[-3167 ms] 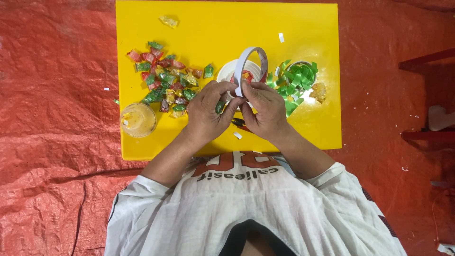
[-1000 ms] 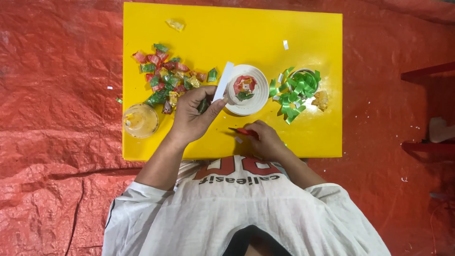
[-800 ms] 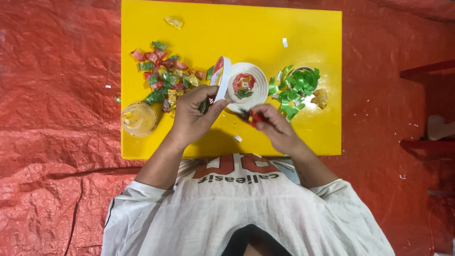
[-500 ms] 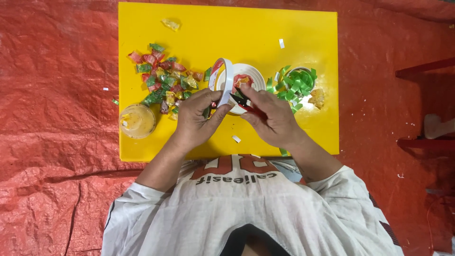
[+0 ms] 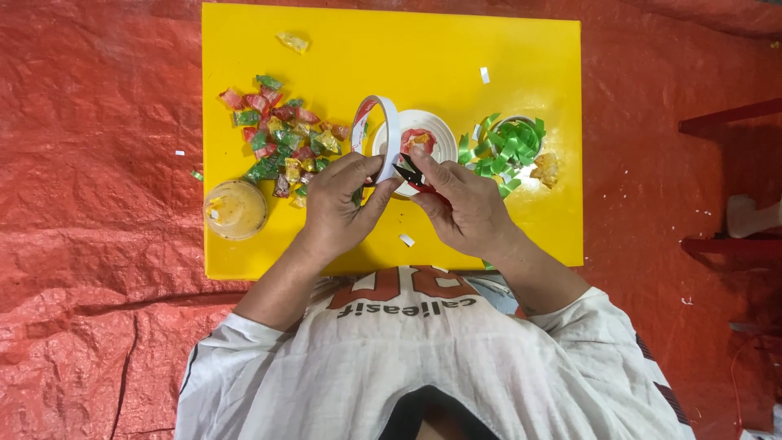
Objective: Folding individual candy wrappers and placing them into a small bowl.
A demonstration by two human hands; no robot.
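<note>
White short-sleeved shirt — red-and-dark print at the chest, perhaps lettering — bare forearms.

A yellow board (image 5: 456,41) carries wrapped candies (image 5: 281,134), green ribbon scraps (image 5: 501,151) and a lidded cup (image 5: 235,209).

White tape roll (image 5: 383,134) is standing on edge, pinched in the left hand (image 5: 340,204), with a red-printed inner core showing. Small red-handled scissors (image 5: 411,177) sit in the right hand (image 5: 464,208), dark blades open and pointed right at the tape's lower edge.
</note>
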